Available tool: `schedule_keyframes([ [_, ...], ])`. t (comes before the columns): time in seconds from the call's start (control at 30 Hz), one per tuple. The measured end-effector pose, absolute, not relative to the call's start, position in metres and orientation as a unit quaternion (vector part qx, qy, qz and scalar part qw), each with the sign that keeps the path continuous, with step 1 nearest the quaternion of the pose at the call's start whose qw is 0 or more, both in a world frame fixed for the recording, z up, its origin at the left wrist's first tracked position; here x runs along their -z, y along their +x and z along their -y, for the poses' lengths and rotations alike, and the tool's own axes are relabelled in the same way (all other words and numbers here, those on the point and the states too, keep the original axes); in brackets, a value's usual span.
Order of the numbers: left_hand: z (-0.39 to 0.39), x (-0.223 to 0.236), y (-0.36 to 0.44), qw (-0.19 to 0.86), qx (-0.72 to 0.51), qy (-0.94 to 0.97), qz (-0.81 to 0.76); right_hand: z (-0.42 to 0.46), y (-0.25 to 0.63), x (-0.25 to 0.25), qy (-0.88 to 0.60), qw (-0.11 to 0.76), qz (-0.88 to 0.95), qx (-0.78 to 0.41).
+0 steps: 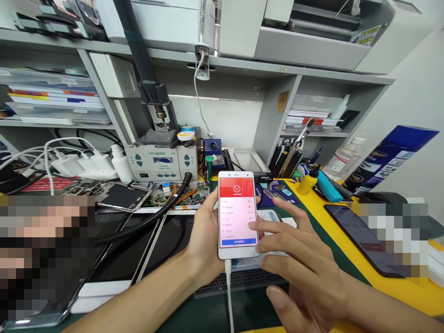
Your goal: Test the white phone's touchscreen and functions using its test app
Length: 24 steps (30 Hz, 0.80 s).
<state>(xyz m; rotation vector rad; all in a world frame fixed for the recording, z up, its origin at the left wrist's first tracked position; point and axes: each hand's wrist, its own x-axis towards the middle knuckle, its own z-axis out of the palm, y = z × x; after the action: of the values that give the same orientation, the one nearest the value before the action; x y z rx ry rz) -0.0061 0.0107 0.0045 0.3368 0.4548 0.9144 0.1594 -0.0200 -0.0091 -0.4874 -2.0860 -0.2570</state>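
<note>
A white smartphone [237, 215] stands upright in my left hand [204, 231], which grips it from the left side and behind. Its lit screen has a red top with a frowning face, a list of lines and a blue bar at the bottom. A white charging cable [229, 296] is plugged into its lower end. My right hand [298, 254] is spread just to the right, its index fingertip at the screen's right edge; whether it touches the glass I cannot tell. Part of a black mesh panel [243, 282] lies beneath the phone.
Behind stands a grey soldering station [163, 162] with a thick black hose [138, 236] curving left. A tray of circuit boards [192, 194] sits before it. Several dark screens lie left. At right are a dark phone [360, 240], a yellow bottle [308, 184] and a blue spray can [391, 159].
</note>
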Motion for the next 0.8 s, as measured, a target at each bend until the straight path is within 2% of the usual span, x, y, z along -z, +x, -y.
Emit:
schedule_keyframes([
  [0.57, -0.012, -0.002, -0.007, 0.862, -0.424, 0.182, -0.208, 0.018, 0.166, 0.002, -0.186, 0.455, 0.868, 0.073],
  [0.8, -0.011, 0.001, -0.009, 0.855, -0.421, 0.22, -0.208, 0.018, 0.159, -0.001, -0.215, 0.527, 0.822, 0.019],
])
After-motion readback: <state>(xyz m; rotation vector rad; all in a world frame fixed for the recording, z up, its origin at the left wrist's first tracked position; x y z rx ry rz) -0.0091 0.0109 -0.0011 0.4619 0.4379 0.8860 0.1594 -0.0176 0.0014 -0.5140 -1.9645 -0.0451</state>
